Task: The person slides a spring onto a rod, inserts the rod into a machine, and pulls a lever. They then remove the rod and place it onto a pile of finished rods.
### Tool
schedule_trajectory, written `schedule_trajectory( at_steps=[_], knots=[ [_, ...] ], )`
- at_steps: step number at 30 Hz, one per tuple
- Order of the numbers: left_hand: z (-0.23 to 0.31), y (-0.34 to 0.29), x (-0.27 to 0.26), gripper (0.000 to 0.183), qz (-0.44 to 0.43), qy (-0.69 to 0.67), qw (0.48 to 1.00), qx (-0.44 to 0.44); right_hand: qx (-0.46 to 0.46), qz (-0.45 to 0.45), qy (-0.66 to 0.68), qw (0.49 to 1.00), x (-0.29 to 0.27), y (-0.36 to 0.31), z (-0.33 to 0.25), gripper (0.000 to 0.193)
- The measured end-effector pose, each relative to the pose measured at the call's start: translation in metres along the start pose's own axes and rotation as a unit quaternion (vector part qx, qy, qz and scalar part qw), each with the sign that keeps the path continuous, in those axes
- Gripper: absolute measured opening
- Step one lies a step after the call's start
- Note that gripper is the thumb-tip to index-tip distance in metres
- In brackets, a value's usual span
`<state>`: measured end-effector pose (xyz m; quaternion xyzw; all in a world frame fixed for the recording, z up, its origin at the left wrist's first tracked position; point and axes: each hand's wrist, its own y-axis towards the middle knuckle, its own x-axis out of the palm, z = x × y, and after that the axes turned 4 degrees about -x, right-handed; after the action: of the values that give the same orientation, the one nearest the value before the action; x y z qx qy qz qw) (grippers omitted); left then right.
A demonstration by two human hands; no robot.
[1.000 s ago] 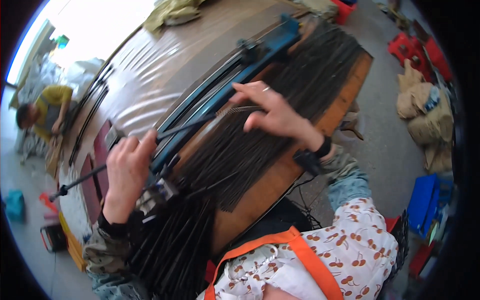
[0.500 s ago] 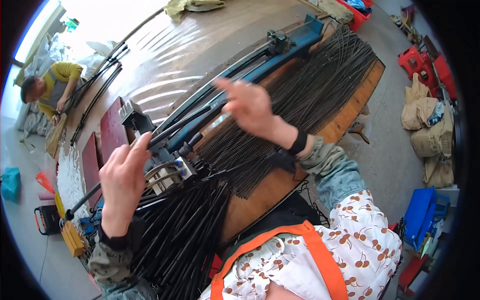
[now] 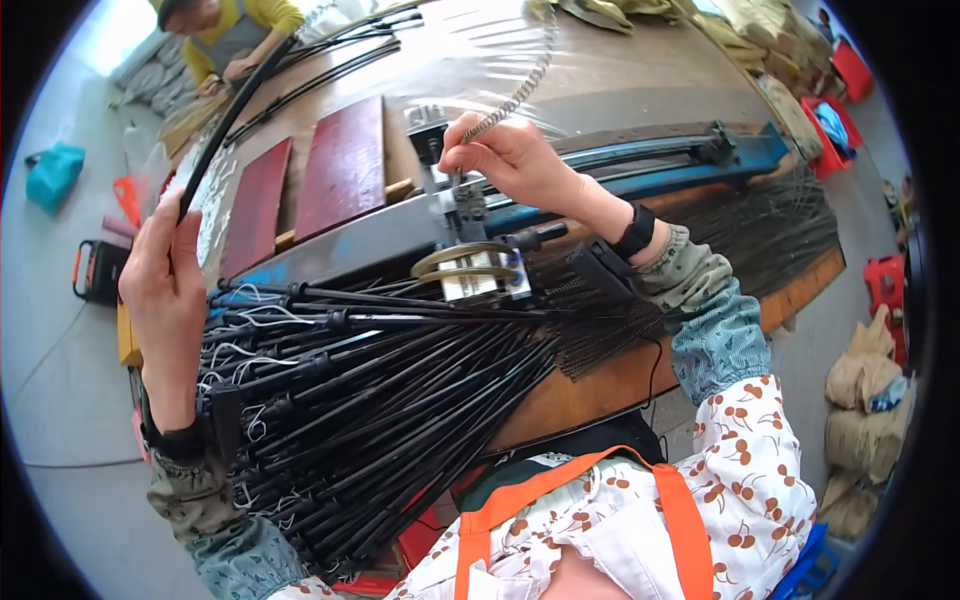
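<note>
My left hand (image 3: 165, 295) is closed round a long black tube (image 3: 238, 108), which slants up and away past the far edge of the bench. My right hand (image 3: 515, 165) pinches the end of a long thin coil spring (image 3: 515, 98); the spring curves upward out of the fingers. Just below that hand stands a metal clamping fixture (image 3: 485, 275) with a white block, curved hoses and a black lever. A blue rail (image 3: 660, 165) runs from the fixture to the far right.
Black tubes with white wires (image 3: 380, 400) lie heaped before me. Dark coil springs (image 3: 740, 230) cover the wooden board (image 3: 600, 385) at right. Two dark red boards (image 3: 340, 165) lie beyond the fixture. A co-worker in a yellow top (image 3: 255, 20) sits across the bench.
My left hand has moved left with the black tube, which now stands clear of the rail. My right hand, empty before, now holds a spring near the fixture. The view has shifted.
</note>
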<state>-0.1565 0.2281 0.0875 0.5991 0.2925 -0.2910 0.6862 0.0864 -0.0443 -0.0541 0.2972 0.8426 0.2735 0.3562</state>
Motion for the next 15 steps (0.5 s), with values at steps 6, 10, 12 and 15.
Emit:
schedule_trajectory(
  at_steps=[6,10,12,15],
  knots=[
    [-0.038,-0.049,-0.017,0.025,-0.039,0.036,0.996,-0.071,0.003,0.039,0.167,0.985,0.025,0.02,0.004,0.017],
    [-0.041,-0.055,-0.009,0.025,-0.041,0.014,0.997,-0.071,0.018,0.004,0.138,0.99,0.037,0.029,0.004,0.015],
    [-0.043,-0.055,-0.007,0.025,-0.039,0.009,0.997,-0.071,0.035,-0.036,0.122,0.991,0.04,0.034,0.007,0.013],
    [-0.046,-0.056,-0.007,0.026,-0.035,-0.007,0.996,-0.085,0.135,-0.123,0.067,0.981,0.054,0.041,0.005,0.017]
  ],
)
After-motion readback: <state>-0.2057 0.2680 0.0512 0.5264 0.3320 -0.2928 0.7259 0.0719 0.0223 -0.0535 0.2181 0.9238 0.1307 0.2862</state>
